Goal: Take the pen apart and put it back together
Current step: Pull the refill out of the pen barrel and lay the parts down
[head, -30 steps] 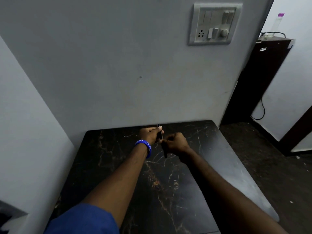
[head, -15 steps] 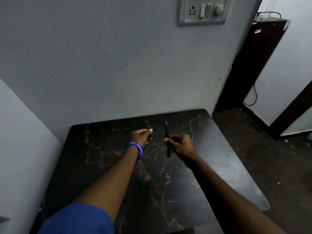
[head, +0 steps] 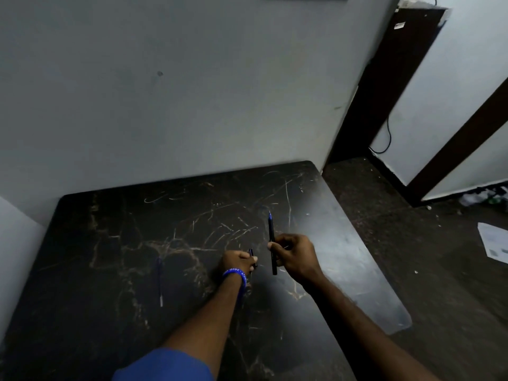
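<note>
Currently, as I see it through the head camera:

Setting: a dark marble-patterned table [head: 115, 270] pushed against a pale wall [head: 165, 92], lit dimly.

Right hand: my right hand [head: 295, 257] is raised just over the table, right of centre, thumb and fingers pinched together around the pen body.

Pen body: the pen body [head: 272, 243] is a slim dark barrel standing nearly upright in that pinch, with a blue tip at its top end and its lower end poking out below the fingers.

Left hand: my left hand [head: 237, 264] sits just beside the right one, a little lower, fingers curled closed on a small dark piece.

Small dark piece: the small dark piece [head: 252, 257] shows only as a short stub past the knuckles; I cannot tell which part of the pen it is.

Gap: the two held parts are apart, not touching.

Wristband: a blue wristband [head: 235, 276] with white lettering circles the left wrist.

Sleeve: a blue sleeve [head: 165, 365] covers the upper left arm at the bottom edge.

Refill: a thin bluish refill [head: 159, 281] with a pale tip lies flat on the table, well to the left of both hands.

Floor: dark floor [head: 412, 257] to the right, with a sheet of paper [head: 493, 244] lying on it.
</note>
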